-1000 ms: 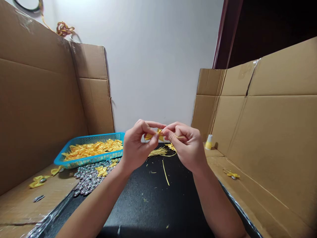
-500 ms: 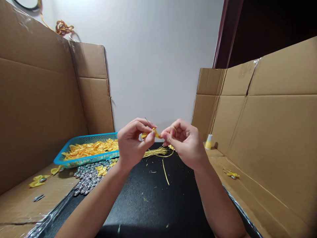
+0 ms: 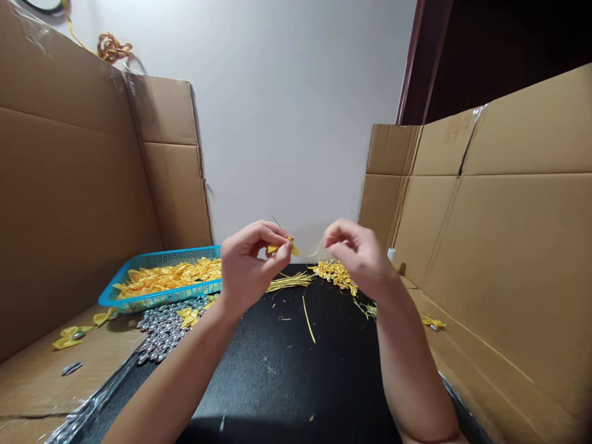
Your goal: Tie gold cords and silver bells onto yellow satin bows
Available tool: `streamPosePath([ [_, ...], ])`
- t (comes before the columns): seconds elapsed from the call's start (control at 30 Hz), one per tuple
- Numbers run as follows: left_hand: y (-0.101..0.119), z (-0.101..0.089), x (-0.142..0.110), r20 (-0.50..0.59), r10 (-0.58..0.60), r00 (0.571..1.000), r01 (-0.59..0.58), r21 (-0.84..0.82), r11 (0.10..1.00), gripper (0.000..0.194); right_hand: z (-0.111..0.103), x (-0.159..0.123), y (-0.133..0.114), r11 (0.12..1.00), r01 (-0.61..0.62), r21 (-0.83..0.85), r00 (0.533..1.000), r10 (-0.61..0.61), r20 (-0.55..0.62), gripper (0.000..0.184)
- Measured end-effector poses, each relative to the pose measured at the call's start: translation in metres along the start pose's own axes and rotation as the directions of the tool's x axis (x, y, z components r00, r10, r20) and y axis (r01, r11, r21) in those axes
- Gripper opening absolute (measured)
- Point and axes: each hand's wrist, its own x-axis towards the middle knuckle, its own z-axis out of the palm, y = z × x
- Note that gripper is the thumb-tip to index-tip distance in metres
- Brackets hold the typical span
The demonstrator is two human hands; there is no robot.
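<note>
Shifted outward since the earlier frame, my right hand (image 3: 361, 254) stands farther from my left hand (image 3: 247, 264), exposing more of the heap of yellow bows (image 3: 335, 272) on the worktop (image 3: 277, 382), with a pale strand (image 3: 317, 251) blurred between the hands. Left grip: clamped on the yellow ribbon piece (image 3: 295, 250), held above the worktop, a thin dark shaft (image 3: 279, 224) projecting upward; right grip: fingers curled, contact with the strand indeterminate. Support of the piece now appears to rest with the left alone.
</note>
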Motion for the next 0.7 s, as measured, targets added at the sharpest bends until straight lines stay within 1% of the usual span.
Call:
streamPosePath([
  [0.03, 0.000, -0.001, 0.000, -0.005, -0.005, 1.000, 0.005, -0.002, 1.000, 0.017, -0.007, 0.002, 0.004, 1.000, -0.008, -0.015, 0.993, 0.006, -0.122, 0.004],
  [0.07, 0.000, -0.001, 0.001, -0.005, -0.010, 1.000, 0.010, -0.003, 1.000, 0.017, -0.013, 0.004, 0.007, 0.999, -0.026, -0.025, 0.965, 0.018, -0.263, 0.002],
  [0.1, 0.000, -0.002, 0.001, -0.002, -0.016, 1.000, 0.016, -0.004, 1.000, 0.017, -0.017, 0.005, 0.009, 0.999, -0.037, -0.021, 0.928, 0.027, -0.373, 0.005],
  [0.13, 0.000, -0.002, 0.001, 0.004, -0.022, 1.000, 0.022, -0.002, 1.000, 0.017, -0.018, 0.005, 0.009, 0.999, -0.033, -0.007, 0.904, 0.027, -0.427, 0.009],
  [0.17, 0.000, -0.002, 0.000, 0.013, -0.028, 1.000, 0.028, 0.001, 1.000, 0.016, -0.017, 0.005, 0.008, 1.000, -0.015, 0.018, 0.906, 0.021, -0.422, 0.014],
  [0.2, 0.000, -0.002, 0.000, 0.024, -0.035, 0.999, 0.035, 0.006, 0.999, 0.016, -0.012, 0.004, 0.005, 0.999, 0.013, 0.049, 0.934, 0.006, -0.359, 0.017],
  [0.23, 0.000, -0.001, -0.001, 0.035, -0.041, 0.999, 0.040, 0.010, 0.999, 0.015, -0.006, 0.002, 0.001, 0.996, 0.039, 0.083, 0.971, -0.018, -0.240, 0.018],
  [0.27, -0.001, 0.000, -0.001, 0.046, -0.044, 0.998, 0.044, 0.012, 0.999, 0.015, 0.001, 0.000, -0.003, 0.993, 0.048, 0.107, 0.993, -0.036, -0.112, 0.016],
  [0.3, -0.001, 0.000, -0.002, 0.054, -0.046, 0.997, 0.046, 0.014, 0.999, 0.015, 0.009, -0.002, -0.007, 0.994, 0.049, 0.099, 0.999, -0.049, -0.009, 0.013],
  [0.33, -0.001, 0.001, -0.002, 0.060, -0.049, 0.997, 0.048, 0.014, 0.999, 0.015, 0.016, -0.003, -0.011, 0.996, 0.059, 0.072, 0.996, -0.063, 0.060, 0.013],
  [0.37, 0.000, 0.001, -0.002, 0.063, -0.053, 0.997, 0.052, 0.011, 0.999, 0.015, 0.021, -0.004, -0.013, 0.997, 0.071, 0.032, 0.991, -0.074, 0.107, 0.016],
  [0.43, 0.000, 0.001, -0.001, 0.064, -0.068, 0.996, 0.068, 0.001, 0.998, 0.015, 0.026, -0.005, -0.014, 0.992, 0.120, -0.032, 0.978, -0.113, 0.175, 0.023],
  [0.53, 0.002, -0.001, 0.002, 0.078, -0.093, 0.993, 0.095, -0.019, 0.995, 0.014, 0.023, -0.003, -0.010, 0.976, 0.217, -0.033, 0.947, -0.203, 0.250, 0.026],
  [0.6, 0.003, -0.002, 0.003, 0.103, -0.099, 0.990, 0.102, -0.025, 0.994, 0.014, 0.020, -0.001, -0.007, 0.965, 0.262, -0.011, 0.933, -0.251, 0.256, 0.026],
  [0.7, 0.005, -0.002, 0.005, 0.133, -0.083, 0.988, 0.087, -0.026, 0.996, 0.017, 0.019, 0.000, -0.004, 0.949, 0.315, 0.004, 0.924, -0.307, 0.230, 0.025],
])
